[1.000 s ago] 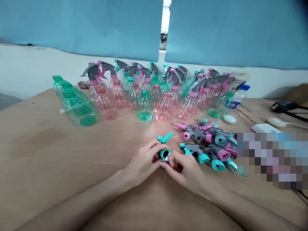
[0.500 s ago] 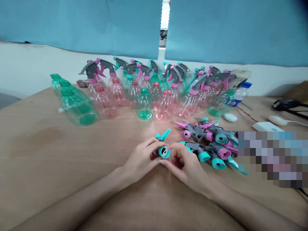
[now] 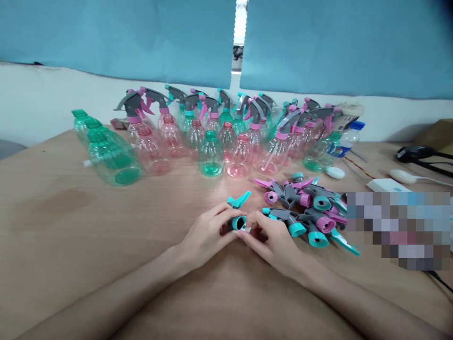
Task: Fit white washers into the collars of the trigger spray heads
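Observation:
My left hand [image 3: 213, 231] is closed around a grey and turquoise trigger spray head [image 3: 239, 223], its open collar facing me and its turquoise lever pointing up to the right. At the collar's lower right rim, my right hand [image 3: 271, 238] pinches a small white piece [image 3: 245, 229] that looks like a thin disc or gasket. The collar's inside looks dark. Just right of my right hand lies a pile of loose spray heads [image 3: 296, 229], with pink or turquoise collars.
Behind the hands stand several pink and green bottles [image 3: 211, 156], some topped with spray heads. Green bottles [image 3: 115, 158] are clustered at the left. To the right are a white oval object [image 3: 335, 173], a white box [image 3: 388, 185], cables and a blurred-out patch.
The white piece, earlier lying across the collar's opening, is now at its lower right rim between my right fingers. The collar's dark inside shows more. The view has shifted slightly.

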`<action>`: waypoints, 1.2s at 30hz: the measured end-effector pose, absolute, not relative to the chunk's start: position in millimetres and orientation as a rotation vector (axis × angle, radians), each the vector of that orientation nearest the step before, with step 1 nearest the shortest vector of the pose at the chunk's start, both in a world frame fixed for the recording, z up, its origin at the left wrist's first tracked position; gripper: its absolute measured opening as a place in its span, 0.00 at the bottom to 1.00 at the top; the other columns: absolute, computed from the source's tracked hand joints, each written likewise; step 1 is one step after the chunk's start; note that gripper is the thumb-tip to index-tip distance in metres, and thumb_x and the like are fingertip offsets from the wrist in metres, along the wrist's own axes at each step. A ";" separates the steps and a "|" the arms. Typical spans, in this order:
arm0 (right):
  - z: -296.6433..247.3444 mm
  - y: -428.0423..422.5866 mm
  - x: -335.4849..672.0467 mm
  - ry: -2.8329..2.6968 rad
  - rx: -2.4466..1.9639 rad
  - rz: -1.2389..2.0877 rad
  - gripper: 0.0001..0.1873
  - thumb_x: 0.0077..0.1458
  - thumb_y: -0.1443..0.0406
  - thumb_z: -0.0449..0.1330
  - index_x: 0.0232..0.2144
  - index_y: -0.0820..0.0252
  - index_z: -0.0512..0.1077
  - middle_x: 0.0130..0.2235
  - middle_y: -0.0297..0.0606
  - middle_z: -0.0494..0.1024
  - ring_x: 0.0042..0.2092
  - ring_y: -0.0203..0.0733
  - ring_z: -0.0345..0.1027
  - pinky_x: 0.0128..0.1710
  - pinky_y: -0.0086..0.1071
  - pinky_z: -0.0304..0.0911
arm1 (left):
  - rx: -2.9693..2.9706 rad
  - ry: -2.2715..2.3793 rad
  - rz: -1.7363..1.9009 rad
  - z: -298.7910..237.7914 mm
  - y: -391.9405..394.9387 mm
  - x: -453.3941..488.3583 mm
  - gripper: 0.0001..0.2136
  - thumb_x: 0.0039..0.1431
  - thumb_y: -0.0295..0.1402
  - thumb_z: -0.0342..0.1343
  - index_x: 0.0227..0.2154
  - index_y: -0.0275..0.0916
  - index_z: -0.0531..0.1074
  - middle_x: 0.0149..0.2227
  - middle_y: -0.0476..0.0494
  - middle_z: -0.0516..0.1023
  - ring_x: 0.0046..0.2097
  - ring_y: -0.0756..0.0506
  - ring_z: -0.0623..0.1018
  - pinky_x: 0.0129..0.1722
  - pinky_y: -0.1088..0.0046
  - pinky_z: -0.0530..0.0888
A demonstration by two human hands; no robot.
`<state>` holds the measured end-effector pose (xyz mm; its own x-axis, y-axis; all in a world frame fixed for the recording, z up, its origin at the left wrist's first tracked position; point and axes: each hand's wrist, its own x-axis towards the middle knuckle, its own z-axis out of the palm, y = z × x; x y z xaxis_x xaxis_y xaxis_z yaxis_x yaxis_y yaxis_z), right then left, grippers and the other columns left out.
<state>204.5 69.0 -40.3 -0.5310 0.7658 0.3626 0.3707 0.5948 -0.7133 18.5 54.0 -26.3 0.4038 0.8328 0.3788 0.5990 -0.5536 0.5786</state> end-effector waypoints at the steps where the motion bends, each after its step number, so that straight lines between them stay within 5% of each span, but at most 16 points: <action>1: -39.1 68.9 204.3 -2.138 -0.894 0.775 0.09 0.59 0.61 0.54 0.28 0.57 0.61 0.22 0.28 0.65 0.22 0.32 0.58 0.22 0.26 0.54 | 2.320 1.242 0.925 -26.6 54.1 18.4 0.09 0.61 0.34 0.55 0.43 0.40 0.71 0.36 0.48 0.71 0.28 0.52 0.70 0.30 0.76 0.70; 16: -35.3 67.4 202.5 -1.816 -0.882 1.226 0.10 0.59 0.59 0.55 0.30 0.56 0.58 0.25 0.28 0.69 0.25 0.34 0.69 0.24 0.27 0.63 | 2.273 1.284 0.997 -26.5 56.6 14.4 0.08 0.59 0.34 0.58 0.41 0.40 0.72 0.36 0.49 0.72 0.31 0.52 0.72 0.32 0.76 0.71; 27: -37.1 74.8 207.6 -1.890 -0.873 1.121 0.07 0.62 0.61 0.52 0.41 0.56 0.58 0.29 0.33 0.77 0.32 0.38 0.73 0.33 0.33 0.68 | 2.248 1.331 1.046 -25.5 55.9 13.3 0.09 0.59 0.31 0.57 0.43 0.41 0.71 0.38 0.48 0.73 0.30 0.52 0.72 0.29 0.78 0.72; 36: -37.2 80.4 212.2 -1.734 -1.054 0.983 0.08 0.60 0.59 0.55 0.36 0.57 0.66 0.33 0.37 0.77 0.34 0.40 0.72 0.32 0.32 0.67 | 2.250 1.334 1.002 -24.8 56.1 12.0 0.13 0.55 0.26 0.60 0.44 0.42 0.71 0.38 0.50 0.73 0.30 0.53 0.72 0.30 0.78 0.71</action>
